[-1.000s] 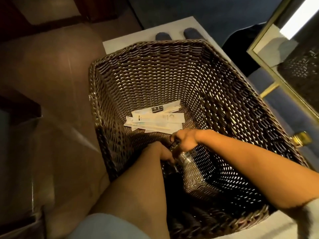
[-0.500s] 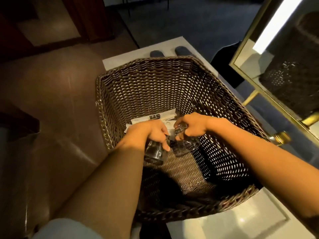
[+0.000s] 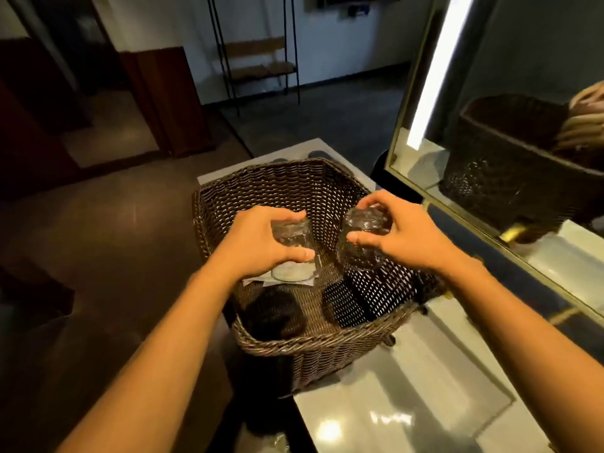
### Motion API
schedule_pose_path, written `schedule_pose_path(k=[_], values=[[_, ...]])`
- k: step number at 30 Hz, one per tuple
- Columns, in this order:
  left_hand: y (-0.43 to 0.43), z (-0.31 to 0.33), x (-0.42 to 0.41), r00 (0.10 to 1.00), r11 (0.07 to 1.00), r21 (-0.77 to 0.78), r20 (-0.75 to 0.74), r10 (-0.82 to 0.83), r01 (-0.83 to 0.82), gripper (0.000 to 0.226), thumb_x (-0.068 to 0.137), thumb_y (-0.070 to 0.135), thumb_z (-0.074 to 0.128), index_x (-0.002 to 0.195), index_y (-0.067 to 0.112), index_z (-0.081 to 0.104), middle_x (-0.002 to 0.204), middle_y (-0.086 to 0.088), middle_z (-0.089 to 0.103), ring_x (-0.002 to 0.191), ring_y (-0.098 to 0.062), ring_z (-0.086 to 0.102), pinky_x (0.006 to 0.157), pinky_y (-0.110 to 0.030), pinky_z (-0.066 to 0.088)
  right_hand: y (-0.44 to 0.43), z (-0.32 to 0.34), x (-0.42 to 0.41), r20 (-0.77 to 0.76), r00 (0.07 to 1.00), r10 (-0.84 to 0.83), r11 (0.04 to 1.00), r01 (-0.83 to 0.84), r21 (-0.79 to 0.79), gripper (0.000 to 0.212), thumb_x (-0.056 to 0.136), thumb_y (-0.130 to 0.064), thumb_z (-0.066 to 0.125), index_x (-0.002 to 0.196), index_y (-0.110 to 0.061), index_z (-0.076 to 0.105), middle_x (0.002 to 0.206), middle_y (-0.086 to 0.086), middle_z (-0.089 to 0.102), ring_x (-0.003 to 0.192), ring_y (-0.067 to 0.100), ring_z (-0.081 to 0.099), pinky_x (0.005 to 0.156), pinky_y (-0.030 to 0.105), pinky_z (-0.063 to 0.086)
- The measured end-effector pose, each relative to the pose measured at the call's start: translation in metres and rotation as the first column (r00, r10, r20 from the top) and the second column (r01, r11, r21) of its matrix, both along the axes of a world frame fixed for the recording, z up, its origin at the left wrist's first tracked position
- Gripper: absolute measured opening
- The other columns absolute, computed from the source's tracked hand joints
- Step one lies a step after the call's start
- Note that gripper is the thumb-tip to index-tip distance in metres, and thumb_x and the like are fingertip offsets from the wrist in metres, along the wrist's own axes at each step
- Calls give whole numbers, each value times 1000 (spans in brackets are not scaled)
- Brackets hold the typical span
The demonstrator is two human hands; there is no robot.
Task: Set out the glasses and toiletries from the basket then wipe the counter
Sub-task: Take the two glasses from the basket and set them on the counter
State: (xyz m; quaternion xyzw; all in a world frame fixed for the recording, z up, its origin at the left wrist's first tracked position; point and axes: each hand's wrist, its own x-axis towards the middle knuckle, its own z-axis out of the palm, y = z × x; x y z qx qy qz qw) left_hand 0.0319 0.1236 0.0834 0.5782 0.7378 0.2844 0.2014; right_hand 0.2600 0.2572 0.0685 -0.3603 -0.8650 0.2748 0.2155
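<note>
A dark brown wicker basket [image 3: 313, 349] stands on the white counter [image 3: 402, 416]. Above its opening I hold two clear glasses. My left hand [image 3: 258, 243] grips the left glass [image 3: 292, 248], upright, by its upper part. My right hand [image 3: 408, 237] holds the right glass [image 3: 362, 240], patterned and tilted a little. White toiletry packets [image 3: 309, 280] lie on the basket floor, mostly hidden behind the left glass and my left hand.
A gold-framed mirror [image 3: 510, 125] with a lit strip stands close on the right and reflects the basket. Gold fittings [image 3: 513, 235] sit below it. The counter's left edge drops to a brown floor [image 3: 98, 240]. A metal rack [image 3: 258, 63] stands far back.
Both hands have risen out of the basket, each with a glass. The glasses now hang above the rim and further apart. The view has tilted up.
</note>
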Motion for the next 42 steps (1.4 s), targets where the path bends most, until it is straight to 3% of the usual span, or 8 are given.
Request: schedule_pose_path(k=[4,7,14,22,26,33,38,42], values=[[-24,5,23,998,979,201,69,12,-25,70,64,41,93,129,35,69,116,25,64,116,1,60,111,-34,48,-34,13,33,-192,974,-121,989,135,62,46,75,-54,79,112,-43,55,105,-24,62,96,-12,58,75,7,41],[-33,7,37,981,948,316,190,-35,-27,66,64,38,94,127,35,71,119,20,71,113,2,66,104,-33,54,-59,21,58,-291,932,-217,968,243,58,47,77,-55,77,116,-40,57,107,-24,65,99,-11,60,79,11,47],[-41,9,75,882,922,358,375,-285,145,61,69,32,93,126,38,71,119,14,75,115,-5,69,105,-45,54,-126,34,115,-251,883,-397,908,418,37,40,79,-54,75,113,-38,62,106,-19,68,95,-2,65,81,23,56],[-51,-12,119,753,839,326,378,-539,436,66,63,53,87,126,41,70,120,15,74,114,-5,69,103,-45,56,-225,21,161,-179,719,-672,738,669,-85,39,77,-50,77,112,-38,64,107,-19,66,96,-2,65,79,21,58],[-61,-29,151,698,768,303,322,-640,565,62,70,44,90,128,36,70,125,15,71,116,-1,66,105,-38,55,-276,11,184,-170,618,-767,639,758,-126,44,72,-55,76,110,-37,64,104,-16,67,92,-4,67,73,17,59],[-91,-31,222,568,620,289,248,-785,730,60,76,34,87,133,31,67,125,12,68,114,3,63,99,-19,53,-350,-4,240,-124,427,-895,442,886,-140,40,74,-47,81,110,-38,64,109,-16,65,99,5,66,83,34,62],[-113,-26,293,468,524,277,245,-849,805,64,78,32,87,137,29,63,126,6,68,114,-12,66,99,-41,58,-397,-11,288,-122,301,-946,314,942,-116,41,74,-45,83,109,-36,65,112,-12,67,104,7,64,86,40,60],[-129,-36,358,412,471,263,252,-876,842,73,74,31,89,140,24,59,134,-1,64,118,-14,63,93,-30,59,-431,-18,337,-119,213,-970,225,970,-94,46,75,-40,84,116,-36,62,112,-21,62,106,1,60,88,34,57]])
